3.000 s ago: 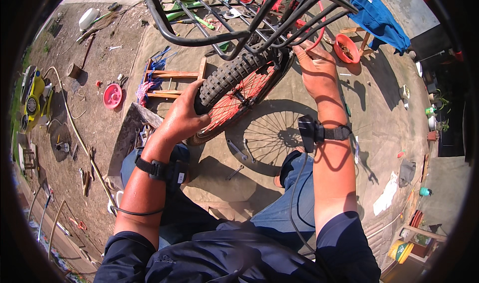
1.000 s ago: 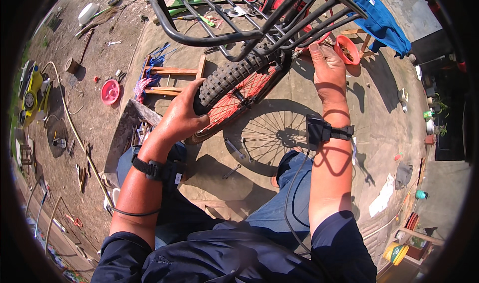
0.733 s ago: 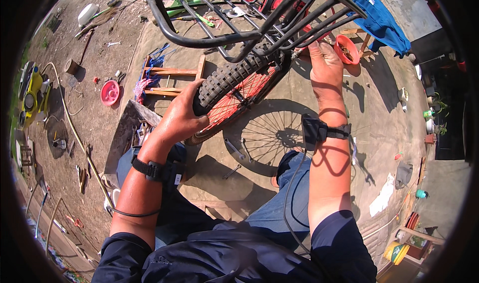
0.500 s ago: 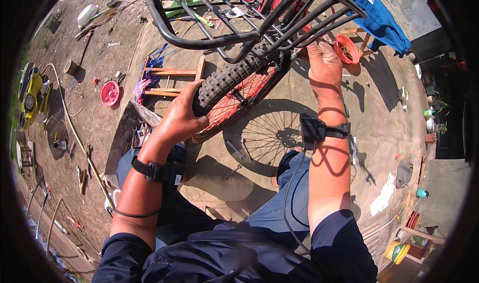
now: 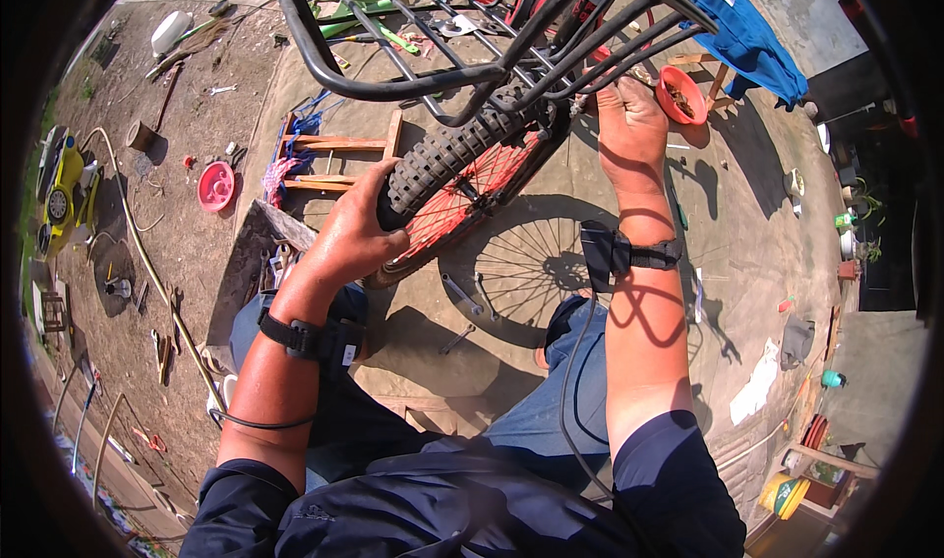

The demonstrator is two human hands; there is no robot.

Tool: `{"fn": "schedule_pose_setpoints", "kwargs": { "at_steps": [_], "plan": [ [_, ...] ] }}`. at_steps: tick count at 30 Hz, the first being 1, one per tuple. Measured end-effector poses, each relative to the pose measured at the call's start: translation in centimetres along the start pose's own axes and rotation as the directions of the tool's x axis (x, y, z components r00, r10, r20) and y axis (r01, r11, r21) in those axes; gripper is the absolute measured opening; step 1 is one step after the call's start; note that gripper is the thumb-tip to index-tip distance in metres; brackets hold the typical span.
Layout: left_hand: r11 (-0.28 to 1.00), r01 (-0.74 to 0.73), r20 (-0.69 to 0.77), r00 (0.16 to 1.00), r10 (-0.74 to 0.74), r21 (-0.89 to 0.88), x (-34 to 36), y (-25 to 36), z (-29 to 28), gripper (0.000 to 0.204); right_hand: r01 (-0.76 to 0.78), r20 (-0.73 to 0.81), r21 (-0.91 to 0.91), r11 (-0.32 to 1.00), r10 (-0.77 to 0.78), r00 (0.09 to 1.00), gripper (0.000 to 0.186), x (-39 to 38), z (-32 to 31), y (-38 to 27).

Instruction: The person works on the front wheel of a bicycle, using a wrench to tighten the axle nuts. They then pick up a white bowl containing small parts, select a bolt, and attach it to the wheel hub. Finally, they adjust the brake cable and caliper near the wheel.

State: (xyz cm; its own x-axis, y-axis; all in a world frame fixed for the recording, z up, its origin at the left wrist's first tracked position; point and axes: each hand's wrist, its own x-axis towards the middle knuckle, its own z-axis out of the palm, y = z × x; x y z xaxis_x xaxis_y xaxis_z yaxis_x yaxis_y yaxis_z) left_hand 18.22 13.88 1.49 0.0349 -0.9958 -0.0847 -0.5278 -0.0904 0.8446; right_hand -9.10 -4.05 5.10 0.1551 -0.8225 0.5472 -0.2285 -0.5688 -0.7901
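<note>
A bicycle wheel with a black knobby tyre (image 5: pixel 442 163) and red spokes (image 5: pixel 482 207) slants in front of me, below a black tubular carrier rack (image 5: pixel 418 78). Around the near side of the tyre wraps my left hand (image 5: pixel 359 226), with the thumb against its lower side. My right hand (image 5: pixel 632 130) is raised beside the bicycle's frame, right of the wheel. Its fingers are curled at a small part by the rack's lower end, and what they grip is mostly hidden. Just right of that hand is a red bowl (image 5: pixel 700 106) with small brown bits inside.
Wrenches (image 5: pixel 462 294) lie on the concrete under the wheel. A grey metal tray (image 5: pixel 231 281) of tools is by my left knee. A wooden frame (image 5: pixel 339 143) and a pink bowl (image 5: pixel 216 186) are to the left. Blue cloth (image 5: pixel 752 47) drapes a stool at far right.
My right hand and wrist have shifted slightly left and turned a little. My left hand stays on the tyre, and the wheel looks almost unmoved.
</note>
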Motion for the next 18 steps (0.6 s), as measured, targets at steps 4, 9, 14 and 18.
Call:
{"fn": "schedule_pose_setpoints", "kwargs": {
  "at_steps": [4,9,14,18],
  "plan": [
    [1.0,0.006,-0.002,1.0,-0.006,0.002,0.01,-0.07,0.06,0.078,0.055,0.023,-0.126,0.991,-0.053,0.998,0.018,0.07,-0.19,-0.9],
    [1.0,-0.007,0.003,1.0,0.007,0.005,0.05,0.03,0.06,0.078,0.103,0.047,-0.192,0.976,-0.096,0.994,0.018,0.17,-0.56,-0.8],
    [0.993,-0.073,-0.037,0.996,0.077,0.09,0.03,-0.6,0.25,0.08,0.093,0.039,-0.209,0.973,-0.087,0.995,0.019,0.08,-0.45,-0.72],
    [0.993,-0.08,-0.035,0.996,0.083,0.089,0.06,-0.6,0.31,0.081,0.074,0.03,-0.231,0.97,-0.069,0.997,0.02,0.02,-0.5,-0.99]
  ]
}}
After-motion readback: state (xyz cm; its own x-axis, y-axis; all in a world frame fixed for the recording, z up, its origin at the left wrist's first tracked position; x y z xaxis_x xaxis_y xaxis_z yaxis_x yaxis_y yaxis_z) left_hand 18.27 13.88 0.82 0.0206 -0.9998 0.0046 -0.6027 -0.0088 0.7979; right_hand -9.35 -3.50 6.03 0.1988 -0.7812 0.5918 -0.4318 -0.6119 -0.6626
